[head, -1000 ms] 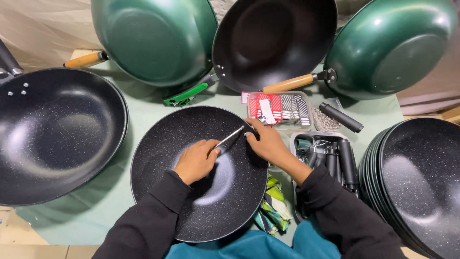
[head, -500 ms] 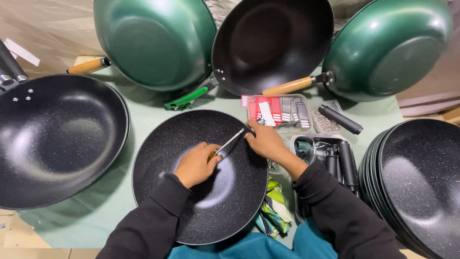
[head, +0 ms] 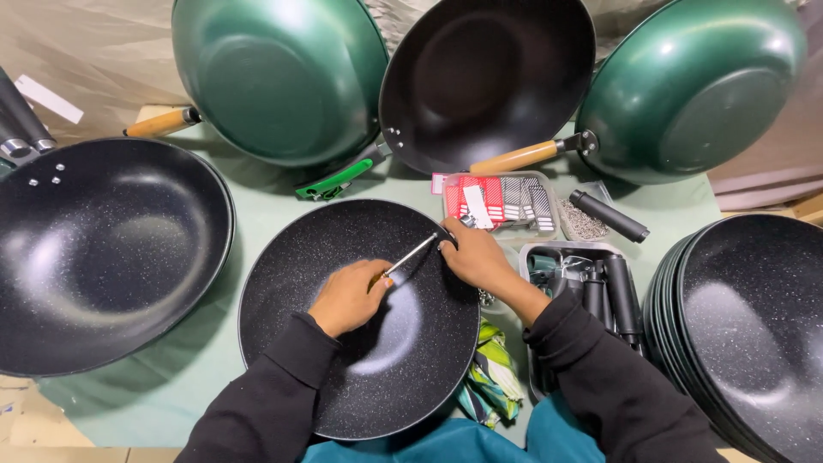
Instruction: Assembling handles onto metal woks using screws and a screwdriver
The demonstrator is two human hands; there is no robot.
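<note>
Head view: both hands grip a screwdriver (head: 407,257) over a black pan (head: 343,369), beside a red-and-grey packet tray (head: 501,204).

Red-grey packets in clear tray (head: 499,202)

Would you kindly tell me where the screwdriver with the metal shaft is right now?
In the head view, the screwdriver sits at centre, inside the speckled black pan, gripped by the left hand, its tip by the right hand at the rim.
</note>
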